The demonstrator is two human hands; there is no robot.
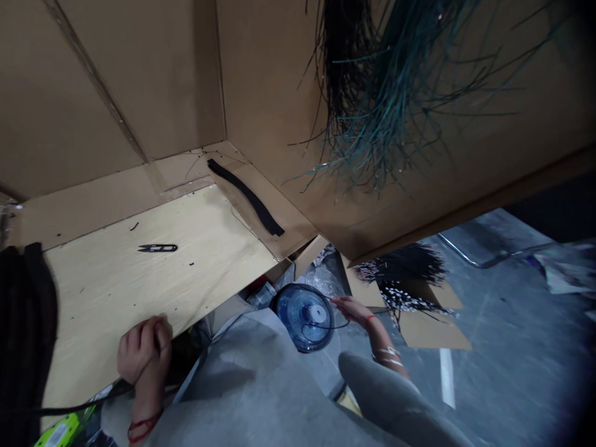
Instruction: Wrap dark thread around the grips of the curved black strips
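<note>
Seen in the head view: pinching, with the right hand (pixel 351 308), what looks like a thin dark cord (pixel 338 326), with fingertips drawn narrow. To be traced looping left of that hand, over a blue water bottle (pixel 291 310) just beside the fingertips. To the right of the same hand, and near it, open cartons (pixel 435 329) with dark, white-tipped strands (pixel 405 298). Well ahead of it and high up, teal strands (pixel 395 118) hanging beside darker strands (pixel 347 62), before a cardboard wall (pixel 270 93).

Resting with the left hand (pixel 144 351) at the near edge of a pale board (pixel 223 242), with fingers curled in; cannot tell of anything inside. Ahead of this hand, on the board, black snips (pixel 161 248); farther ahead and to the right, a curved black strip (pixel 246 195) on cardboard. To its left, a dark bundle (pixel 35 323); by the wrist, a black cable (pixel 69 408).
</note>
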